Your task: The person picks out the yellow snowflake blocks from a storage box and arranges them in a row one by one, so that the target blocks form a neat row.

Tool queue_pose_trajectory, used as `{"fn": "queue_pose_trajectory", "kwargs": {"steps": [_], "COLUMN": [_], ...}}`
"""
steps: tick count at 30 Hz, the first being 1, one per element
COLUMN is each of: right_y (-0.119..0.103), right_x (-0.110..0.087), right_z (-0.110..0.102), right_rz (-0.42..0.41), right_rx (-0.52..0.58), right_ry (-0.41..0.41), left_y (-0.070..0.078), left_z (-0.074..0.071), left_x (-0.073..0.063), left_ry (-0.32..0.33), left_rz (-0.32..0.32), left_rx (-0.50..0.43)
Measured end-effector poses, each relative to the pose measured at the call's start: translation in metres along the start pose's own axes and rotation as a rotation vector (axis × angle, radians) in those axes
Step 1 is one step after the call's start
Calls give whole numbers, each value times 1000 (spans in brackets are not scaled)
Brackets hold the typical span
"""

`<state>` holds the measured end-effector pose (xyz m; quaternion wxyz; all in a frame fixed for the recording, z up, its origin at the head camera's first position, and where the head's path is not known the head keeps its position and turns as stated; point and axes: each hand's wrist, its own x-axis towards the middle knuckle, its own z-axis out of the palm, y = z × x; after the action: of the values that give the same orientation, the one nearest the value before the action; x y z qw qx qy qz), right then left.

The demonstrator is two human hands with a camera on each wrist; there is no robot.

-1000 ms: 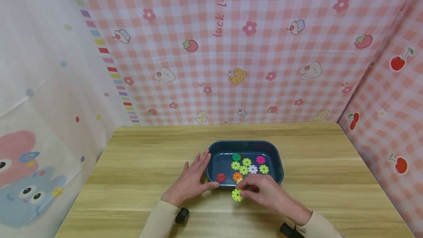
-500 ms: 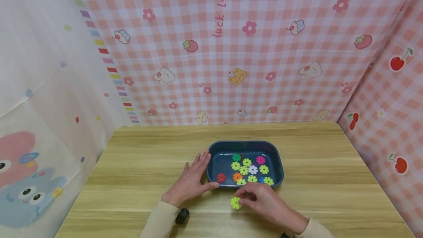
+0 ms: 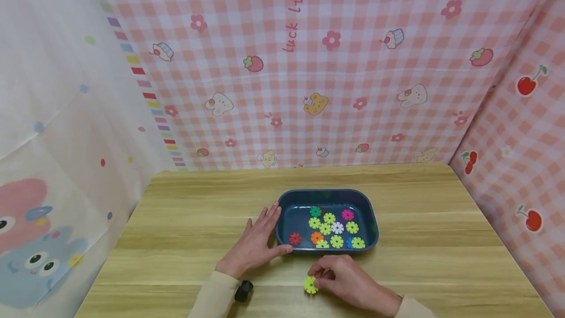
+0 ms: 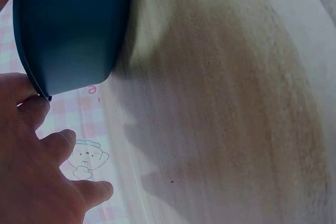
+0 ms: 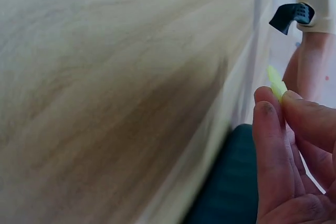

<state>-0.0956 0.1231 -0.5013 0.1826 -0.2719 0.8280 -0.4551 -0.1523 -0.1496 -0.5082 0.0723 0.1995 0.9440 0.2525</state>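
My right hand (image 3: 348,281) pinches a yellow-green notched plastic disc (image 3: 311,285) between thumb and fingers, in front of the tray's near side. The right wrist view shows the same disc (image 5: 275,81) edge-on at the fingertips. A dark blue rectangular tray (image 3: 287,194) holds several notched discs, most of them yellow-green, plus a red disc (image 3: 295,238), an orange disc (image 3: 316,237), a white disc (image 3: 337,228), a green disc (image 3: 315,211) and a magenta disc (image 3: 347,215). My left hand (image 3: 253,244) lies with spread fingers against the tray's left side, fingertips right at the rim.
The tray stands on a wood-grain table (image 3: 198,200). A pink checked cloth (image 3: 282,82) hangs behind the table, with more cloth at both sides. A black wrist strap piece (image 3: 243,290) sits by the left sleeve.
My right hand has drawn the yellow-green disc back from the tray's near rim toward the body, uncovering discs at the tray's near side. The left hand has stayed in place.
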Motion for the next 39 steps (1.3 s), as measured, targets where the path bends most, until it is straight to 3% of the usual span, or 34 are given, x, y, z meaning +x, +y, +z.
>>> {"fn": "queue_pose_trajectory", "kwargs": {"steps": [19,39], "right_y": [11,14], "right_x": [9,2], "right_z": [11,7], "right_rz": [38,31], "right_rx": [-44,-138], "right_ry": [3,49], "left_y": [-1,-1], "left_z": [1,1], "left_x": [-2,0], "left_ry": [-6,-2], "left_rz": [-7,-5], "left_rx": [1,4]}}
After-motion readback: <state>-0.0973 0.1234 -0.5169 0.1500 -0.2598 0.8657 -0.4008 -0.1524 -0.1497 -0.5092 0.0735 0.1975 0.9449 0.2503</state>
